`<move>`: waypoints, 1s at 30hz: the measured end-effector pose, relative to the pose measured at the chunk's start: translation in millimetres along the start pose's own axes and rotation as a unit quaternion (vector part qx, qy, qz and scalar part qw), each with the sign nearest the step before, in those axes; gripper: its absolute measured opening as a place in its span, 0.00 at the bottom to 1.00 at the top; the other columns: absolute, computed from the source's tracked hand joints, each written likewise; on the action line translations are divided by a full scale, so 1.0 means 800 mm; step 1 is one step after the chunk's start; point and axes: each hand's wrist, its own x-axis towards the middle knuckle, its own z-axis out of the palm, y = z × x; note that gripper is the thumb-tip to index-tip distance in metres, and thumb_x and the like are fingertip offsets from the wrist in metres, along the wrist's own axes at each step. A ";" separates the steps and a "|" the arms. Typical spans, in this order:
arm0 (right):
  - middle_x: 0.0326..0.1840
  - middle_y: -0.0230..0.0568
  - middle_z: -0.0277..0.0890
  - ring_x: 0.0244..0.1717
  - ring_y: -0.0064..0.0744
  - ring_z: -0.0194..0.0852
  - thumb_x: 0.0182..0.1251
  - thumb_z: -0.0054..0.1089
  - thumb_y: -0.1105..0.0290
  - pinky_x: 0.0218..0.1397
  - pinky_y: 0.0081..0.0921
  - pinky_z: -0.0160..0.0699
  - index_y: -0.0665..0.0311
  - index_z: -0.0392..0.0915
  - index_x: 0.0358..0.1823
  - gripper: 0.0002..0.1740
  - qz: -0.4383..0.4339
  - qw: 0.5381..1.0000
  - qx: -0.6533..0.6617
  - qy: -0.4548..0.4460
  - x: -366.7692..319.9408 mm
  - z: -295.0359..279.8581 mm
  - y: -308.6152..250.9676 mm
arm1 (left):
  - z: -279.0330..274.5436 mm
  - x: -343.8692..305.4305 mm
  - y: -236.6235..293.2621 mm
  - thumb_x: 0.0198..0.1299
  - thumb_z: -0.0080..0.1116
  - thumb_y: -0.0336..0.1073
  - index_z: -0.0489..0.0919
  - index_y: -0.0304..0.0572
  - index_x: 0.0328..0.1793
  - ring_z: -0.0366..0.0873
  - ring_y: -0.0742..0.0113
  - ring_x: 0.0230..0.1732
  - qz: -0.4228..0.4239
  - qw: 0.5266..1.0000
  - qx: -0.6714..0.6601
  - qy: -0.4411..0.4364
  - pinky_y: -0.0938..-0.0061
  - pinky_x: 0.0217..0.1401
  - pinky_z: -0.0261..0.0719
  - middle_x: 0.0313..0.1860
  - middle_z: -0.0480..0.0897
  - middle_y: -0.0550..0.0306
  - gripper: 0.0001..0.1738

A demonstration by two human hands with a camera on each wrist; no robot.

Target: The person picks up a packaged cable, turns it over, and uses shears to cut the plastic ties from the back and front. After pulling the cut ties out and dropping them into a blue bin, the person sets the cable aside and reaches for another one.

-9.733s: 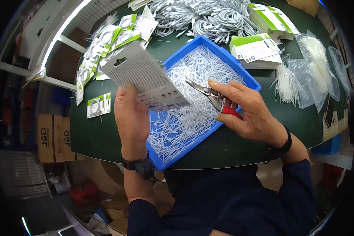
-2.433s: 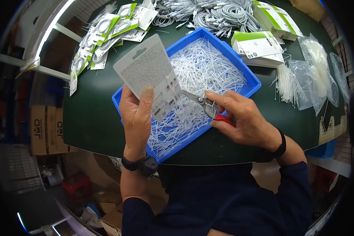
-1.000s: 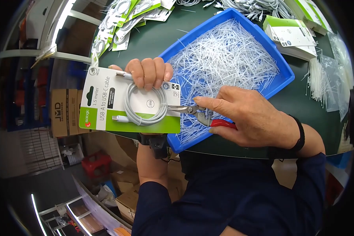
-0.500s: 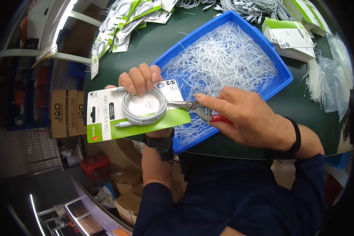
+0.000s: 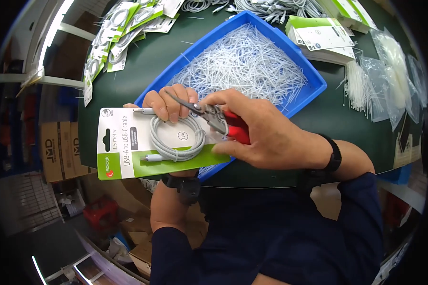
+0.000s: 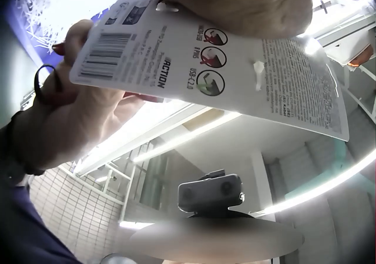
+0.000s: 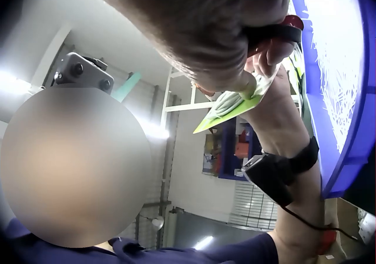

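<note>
My left hand (image 5: 169, 102) grips the upper part of a USB-A to USB-C cable card (image 5: 121, 164), its fingers curled over the front. On this white and green card, a grey cable coil (image 5: 155, 133) is fastened with a tie. The printed back of the card (image 6: 241, 82) fills the top of the left wrist view, with small white tie heads on it. My right hand (image 5: 276, 137) holds red-handled cutters (image 5: 216, 118), blades pointing up and left over the left fingertips. The right thumb lies at the card's right edge.
Behind the hands sits a blue tray (image 5: 318, 88) heaped with white zip ties (image 5: 242, 66). Carded cables (image 5: 119, 28) pile up at back left, loose cables (image 5: 271, 9) at the back. Stacked cards (image 5: 323, 38), a tie bundle (image 5: 359, 88) and plastic bags (image 5: 390, 71) lie right.
The card turned from back to front. Since half a second ago the cutters have left the coil's right side and swung upward, and the right hand has come to the card's right edge.
</note>
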 end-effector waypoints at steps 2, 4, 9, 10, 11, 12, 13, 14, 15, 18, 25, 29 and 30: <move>0.40 0.47 0.81 0.39 0.47 0.85 0.65 0.77 0.74 0.42 0.37 0.81 0.60 0.71 0.71 0.34 0.029 0.999 0.030 -0.006 -0.001 0.006 0.005 | 0.012 -0.005 -0.008 0.87 0.28 0.61 0.68 0.49 0.29 0.61 0.66 0.32 -0.007 0.999 -0.012 0.029 0.66 0.46 0.67 0.24 0.66 0.60 0.35; 0.39 0.48 0.81 0.37 0.46 0.85 0.65 0.77 0.74 0.42 0.37 0.81 0.60 0.71 0.70 0.33 0.023 0.999 0.041 -0.012 0.000 0.011 0.009 | 0.029 -0.007 -0.009 0.87 0.27 0.62 0.68 0.50 0.29 0.60 0.65 0.31 -0.009 0.997 -0.018 0.078 0.65 0.44 0.66 0.23 0.66 0.60 0.36; 0.36 0.47 0.82 0.36 0.47 0.86 0.65 0.76 0.75 0.41 0.35 0.81 0.60 0.71 0.70 0.33 0.023 1.000 -0.008 -0.017 0.007 0.002 0.000 | 0.020 -0.005 -0.010 0.88 0.26 0.62 0.70 0.49 0.28 0.61 0.64 0.31 0.015 1.000 -0.001 0.024 0.64 0.43 0.66 0.22 0.66 0.61 0.37; 0.37 0.47 0.82 0.36 0.48 0.86 0.65 0.76 0.76 0.42 0.35 0.81 0.60 0.71 0.70 0.33 0.021 1.000 -0.004 -0.018 0.007 -0.001 -0.003 | 0.017 0.000 0.001 0.88 0.26 0.62 0.70 0.49 0.28 0.61 0.64 0.31 0.030 0.999 0.005 0.019 0.64 0.43 0.66 0.22 0.66 0.61 0.37; 0.37 0.47 0.82 0.37 0.49 0.86 0.65 0.75 0.76 0.42 0.36 0.82 0.61 0.72 0.70 0.33 0.023 1.000 0.000 -0.019 0.006 -0.005 -0.006 | 0.015 0.003 0.013 0.88 0.26 0.62 0.70 0.48 0.28 0.61 0.64 0.31 0.060 0.998 0.013 0.029 0.64 0.43 0.67 0.22 0.66 0.61 0.38; 0.38 0.47 0.82 0.37 0.49 0.86 0.65 0.75 0.77 0.43 0.36 0.82 0.61 0.72 0.70 0.33 0.029 0.999 0.003 -0.017 0.007 -0.011 -0.007 | 0.011 0.005 0.027 0.88 0.26 0.62 0.71 0.48 0.28 0.61 0.65 0.30 0.087 0.995 0.018 0.038 0.64 0.42 0.67 0.22 0.66 0.61 0.38; 0.38 0.47 0.82 0.37 0.49 0.86 0.65 0.75 0.77 0.43 0.36 0.82 0.61 0.72 0.70 0.33 0.025 0.999 -0.001 -0.021 0.008 -0.017 -0.006 | 0.006 0.005 0.040 0.88 0.26 0.61 0.71 0.48 0.28 0.61 0.65 0.30 0.111 0.992 0.021 0.049 0.64 0.42 0.67 0.22 0.66 0.62 0.38; 0.39 0.47 0.82 0.38 0.49 0.86 0.64 0.75 0.78 0.44 0.36 0.83 0.61 0.72 0.69 0.33 0.040 0.997 -0.040 -0.046 0.007 -0.023 -0.005 | -0.007 0.002 0.060 0.87 0.25 0.63 0.71 0.47 0.28 0.62 0.65 0.30 0.138 0.989 0.040 0.040 0.64 0.41 0.67 0.22 0.67 0.61 0.39; 0.40 0.47 0.82 0.39 0.48 0.86 0.63 0.75 0.78 0.45 0.37 0.83 0.62 0.73 0.69 0.32 0.056 0.993 -0.079 -0.071 0.007 -0.029 -0.004 | -0.024 -0.002 0.084 0.87 0.24 0.64 0.72 0.47 0.28 0.62 0.65 0.30 0.163 0.984 0.058 0.031 0.65 0.40 0.67 0.23 0.69 0.61 0.40; 0.42 0.48 0.82 0.41 0.48 0.85 0.62 0.75 0.78 0.47 0.37 0.84 0.62 0.74 0.69 0.33 0.043 0.983 -0.159 -0.085 0.005 -0.042 0.011 | -0.057 -0.044 0.154 0.87 0.29 0.62 0.70 0.47 0.28 0.62 0.67 0.29 0.219 0.961 0.165 0.048 0.67 0.39 0.67 0.22 0.68 0.61 0.37; 0.43 0.49 0.81 0.44 0.49 0.84 0.62 0.77 0.75 0.51 0.40 0.83 0.63 0.74 0.70 0.34 0.053 0.983 -0.163 -0.067 0.021 -0.057 0.010 | -0.162 -0.245 0.303 0.86 0.42 0.59 0.72 0.45 0.34 0.66 0.68 0.29 0.240 0.791 0.519 0.217 0.72 0.42 0.70 0.25 0.71 0.61 0.31; 0.52 0.54 0.84 0.51 0.53 0.87 0.64 0.77 0.73 0.56 0.41 0.85 0.66 0.74 0.71 0.34 0.100 0.977 -0.160 -0.095 0.025 -0.060 0.007 | -0.166 -0.273 0.353 0.87 0.41 0.57 0.75 0.44 0.39 0.71 0.70 0.33 0.212 0.609 0.580 0.497 0.72 0.44 0.74 0.30 0.74 0.61 0.29; 0.50 0.52 0.83 0.48 0.51 0.86 0.63 0.77 0.73 0.54 0.40 0.85 0.65 0.74 0.71 0.35 0.086 0.980 -0.158 -0.087 0.026 -0.060 0.013 | -0.176 -0.267 0.372 0.88 0.40 0.55 0.75 0.43 0.41 0.73 0.71 0.35 0.190 0.567 0.650 0.469 0.72 0.45 0.76 0.33 0.75 0.61 0.26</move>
